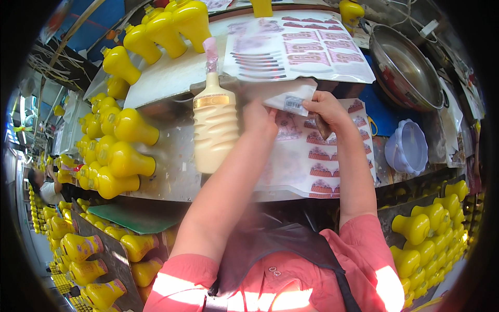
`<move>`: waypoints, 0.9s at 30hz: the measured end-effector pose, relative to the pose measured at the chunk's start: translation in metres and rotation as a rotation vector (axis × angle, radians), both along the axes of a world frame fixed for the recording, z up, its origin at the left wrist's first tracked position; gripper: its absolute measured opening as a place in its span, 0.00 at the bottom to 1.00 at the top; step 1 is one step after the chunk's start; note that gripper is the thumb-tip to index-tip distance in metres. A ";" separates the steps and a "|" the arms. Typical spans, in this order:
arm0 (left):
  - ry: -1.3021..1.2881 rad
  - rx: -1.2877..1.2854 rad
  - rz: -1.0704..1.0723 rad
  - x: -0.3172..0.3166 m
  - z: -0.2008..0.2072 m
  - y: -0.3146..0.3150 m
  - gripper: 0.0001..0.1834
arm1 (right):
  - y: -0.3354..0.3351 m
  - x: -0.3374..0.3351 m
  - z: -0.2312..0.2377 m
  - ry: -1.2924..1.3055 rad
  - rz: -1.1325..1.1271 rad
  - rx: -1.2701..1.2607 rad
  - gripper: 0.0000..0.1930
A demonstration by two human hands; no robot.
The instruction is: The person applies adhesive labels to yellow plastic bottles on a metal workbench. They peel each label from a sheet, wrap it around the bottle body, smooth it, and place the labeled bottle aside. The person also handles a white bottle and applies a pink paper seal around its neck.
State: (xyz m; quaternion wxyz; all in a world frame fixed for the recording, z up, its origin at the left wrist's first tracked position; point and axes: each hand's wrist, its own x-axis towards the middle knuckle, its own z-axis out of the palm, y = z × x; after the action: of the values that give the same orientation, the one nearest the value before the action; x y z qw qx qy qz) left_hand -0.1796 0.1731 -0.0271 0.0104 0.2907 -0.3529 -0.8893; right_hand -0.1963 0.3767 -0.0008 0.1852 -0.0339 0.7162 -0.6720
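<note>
My right hand (330, 110) pinches the right edge of a small white decal sheet (285, 100) that carries a barcode patch. A dark brown flat piece (323, 126), perhaps a scraper, sticks out below its palm. At the sheet's left side is my left hand (258, 120), blurred, its fingers closed at the sheet's lower edge and partly hidden. Left of that forearm a cream bottle (214, 127) with rippled sides and a gold band lies on the table, its neck wrapped in pinkish film. Beneath my hands lies a printed decal sheet (325, 156) with rows of purple-brown designs.
A larger decal sheet (301, 49) lies on a white board at the back. Yellow bottles (134, 127) crowd the left side; more (429, 229) stand lower right. A lilac basin (407, 148) and a wide metal pan (403, 65) are at the right.
</note>
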 end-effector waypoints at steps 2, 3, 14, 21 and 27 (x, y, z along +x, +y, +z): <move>0.025 0.147 0.075 -0.002 -0.012 0.000 0.15 | 0.004 0.000 -0.004 0.018 0.009 0.056 0.10; 0.018 0.016 0.020 -0.003 -0.019 -0.001 0.15 | 0.006 0.000 -0.006 0.015 0.014 0.087 0.10; 0.046 0.173 0.080 -0.001 -0.029 -0.002 0.16 | 0.043 0.002 0.016 0.285 0.038 0.423 0.12; -0.024 0.076 -0.158 0.026 -0.001 0.016 0.21 | 0.089 0.018 0.042 -0.058 0.125 0.253 0.12; 0.006 0.005 -0.222 0.096 0.044 0.017 0.26 | 0.089 0.053 0.040 -0.182 -0.022 -0.042 0.10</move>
State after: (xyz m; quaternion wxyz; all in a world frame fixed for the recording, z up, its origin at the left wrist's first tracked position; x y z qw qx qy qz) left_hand -0.0838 0.1897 0.0170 -0.0879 0.2471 -0.3806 -0.8868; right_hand -0.1434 0.4661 0.0393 0.2411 0.0313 0.6825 -0.6893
